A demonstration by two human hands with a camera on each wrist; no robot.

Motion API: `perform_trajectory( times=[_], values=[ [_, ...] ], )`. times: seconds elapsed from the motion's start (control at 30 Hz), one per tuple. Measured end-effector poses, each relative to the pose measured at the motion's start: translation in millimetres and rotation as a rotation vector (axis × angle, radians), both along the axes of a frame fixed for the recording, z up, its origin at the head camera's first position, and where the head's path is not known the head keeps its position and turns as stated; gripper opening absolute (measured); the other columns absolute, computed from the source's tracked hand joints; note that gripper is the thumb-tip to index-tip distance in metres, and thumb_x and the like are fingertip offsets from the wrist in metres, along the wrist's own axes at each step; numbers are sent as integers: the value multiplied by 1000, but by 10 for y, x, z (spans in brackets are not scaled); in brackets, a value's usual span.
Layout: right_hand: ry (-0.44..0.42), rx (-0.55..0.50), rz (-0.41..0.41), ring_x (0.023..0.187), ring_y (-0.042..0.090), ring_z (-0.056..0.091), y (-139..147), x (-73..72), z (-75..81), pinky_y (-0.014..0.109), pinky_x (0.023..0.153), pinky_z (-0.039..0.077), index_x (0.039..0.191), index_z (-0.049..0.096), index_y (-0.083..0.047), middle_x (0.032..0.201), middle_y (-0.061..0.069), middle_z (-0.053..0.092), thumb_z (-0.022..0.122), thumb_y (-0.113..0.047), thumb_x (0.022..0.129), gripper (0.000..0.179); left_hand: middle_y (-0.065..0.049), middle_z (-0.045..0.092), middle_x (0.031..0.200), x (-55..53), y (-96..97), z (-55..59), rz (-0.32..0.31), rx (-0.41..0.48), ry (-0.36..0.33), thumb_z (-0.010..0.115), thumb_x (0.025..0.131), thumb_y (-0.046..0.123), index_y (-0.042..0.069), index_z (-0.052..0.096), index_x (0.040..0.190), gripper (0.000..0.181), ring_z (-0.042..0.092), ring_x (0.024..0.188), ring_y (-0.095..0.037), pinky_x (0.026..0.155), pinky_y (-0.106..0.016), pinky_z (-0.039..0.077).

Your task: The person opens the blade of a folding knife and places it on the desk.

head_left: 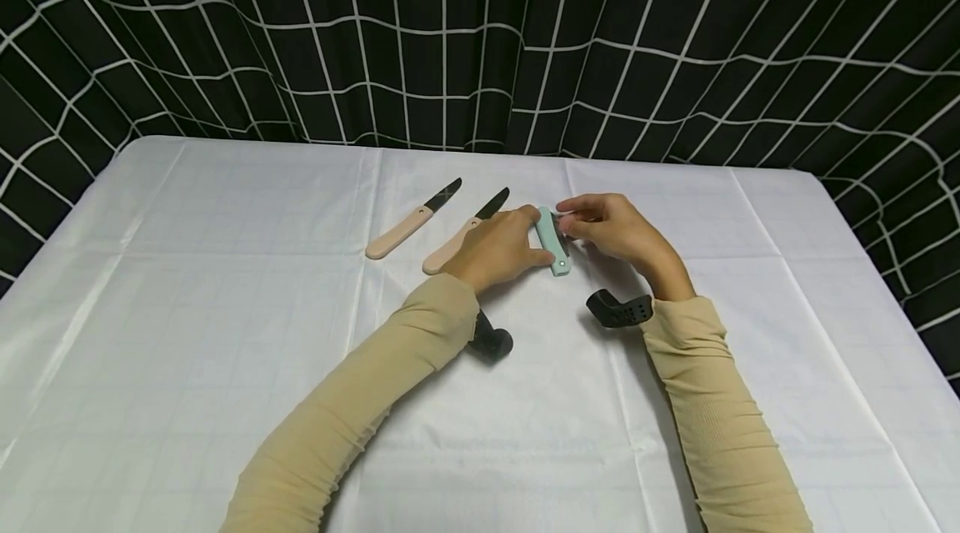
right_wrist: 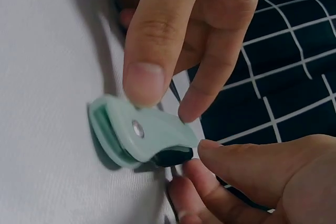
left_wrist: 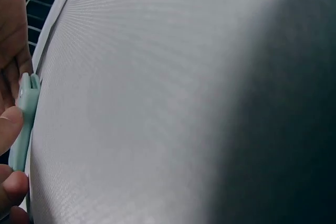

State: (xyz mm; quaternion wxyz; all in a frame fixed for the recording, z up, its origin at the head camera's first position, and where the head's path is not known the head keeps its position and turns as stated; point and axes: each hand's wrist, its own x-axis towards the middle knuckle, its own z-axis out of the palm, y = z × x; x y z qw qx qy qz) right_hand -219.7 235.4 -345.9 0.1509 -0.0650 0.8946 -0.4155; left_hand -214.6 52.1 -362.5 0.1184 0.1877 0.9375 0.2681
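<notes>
A folding knife with a mint-green handle sits between my two hands, its dark blade showing along the handle's edge. My left hand holds the handle between thumb and fingers. From the other side, my right hand pinches at the blade with thumb and fingertips; the exact contact is partly hidden. In the left wrist view the green handle appears at the left edge. Beside my left hand lies a peach-handled knife with its dark blade out, its handle partly covered by that hand.
Farther left lies another peach-handled knife, also unfolded. A white cloth covers the table. Behind the table's far edge hangs a black curtain with a white grid. Black wrist mounts jut out below the hands.
</notes>
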Motion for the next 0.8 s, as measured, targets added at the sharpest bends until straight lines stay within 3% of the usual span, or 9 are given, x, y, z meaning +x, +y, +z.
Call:
perform_trajectory(
  times=[0.13, 0.23, 0.4, 0.8],
  values=[
    [-39, -63, -13, 74, 5, 57, -16, -5, -16, 19, 68, 48, 136, 52, 7, 104, 11, 66, 61, -9, 97, 43, 0, 64, 95, -3, 4, -5, 5, 12, 6, 76, 87, 39, 15, 53, 139, 61, 59, 88, -15, 77, -33, 49],
    [-56, -73, -16, 75, 3, 56, -28, -8, -33, 18, 68, 48, 138, 49, 8, 107, 10, 64, 61, -6, 96, 46, 0, 62, 89, -2, 4, -5, 5, 11, 12, 76, 87, 38, 15, 53, 139, 62, 58, 82, -13, 71, -30, 46],
    [-83, -101, -28, 78, -2, 58, -43, -7, -45, 16, 72, 50, 140, 48, 7, 119, 19, 63, 61, -4, 96, 47, 1, 61, 91, 0, -4, -4, 4, 20, 14, 76, 87, 38, 14, 53, 138, 61, 57, 84, -13, 71, -28, 45],
    [-134, -231, -41, 83, 1, 64, -46, 6, -6, 21, 76, 55, 138, 46, 9, 117, 16, 64, 59, -2, 96, 46, 3, 70, 109, 17, -86, 45, 49, 116, 42, 76, 88, 34, 16, 47, 142, 64, 64, 100, -14, 88, -36, 51]
  ],
)
